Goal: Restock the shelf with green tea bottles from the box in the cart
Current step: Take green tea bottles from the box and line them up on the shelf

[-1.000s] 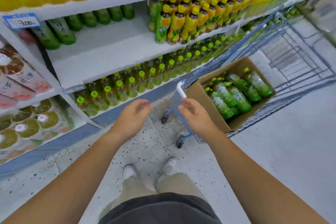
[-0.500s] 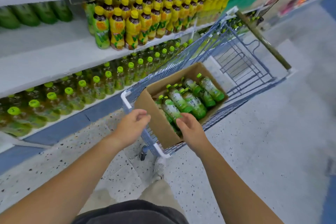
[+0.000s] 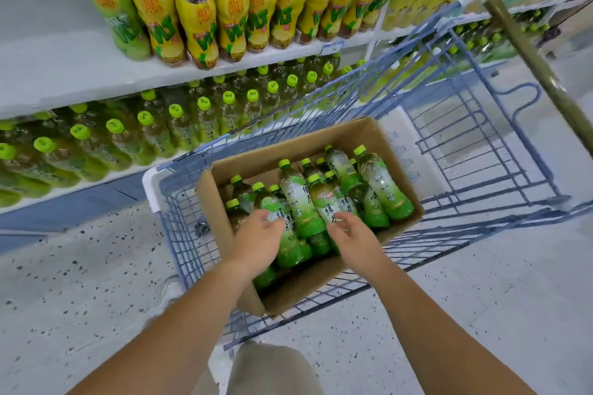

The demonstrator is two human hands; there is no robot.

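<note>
Cardboard formed the open box (image 3: 221, 218), which sat in the near end of a blue wire cart (image 3: 481, 151) standing just right of the shelf (image 3: 57, 80). Inside the box lay the green tea bottles (image 3: 298, 202), packed side by side and partly stacked. Their long axes ran near to far, roughly along the box's left wall, with the green caps pointing far and slightly left and the bases toward the near wall.

The left hand (image 3: 256, 242) reached over the near-left part of the box, palm down, its fingers loosely curled and slightly spread over a bottle's label. Whether they had closed on the bottle could not be told. The right hand (image 3: 356, 240) hovered just right of it, its fingers likewise curled and a little apart above another bottle, with no clear grasp.

On the lower shelf stood rows of upright green-capped bottles (image 3: 144, 125), and on the board above them yellow bottles (image 3: 195, 19).
</note>
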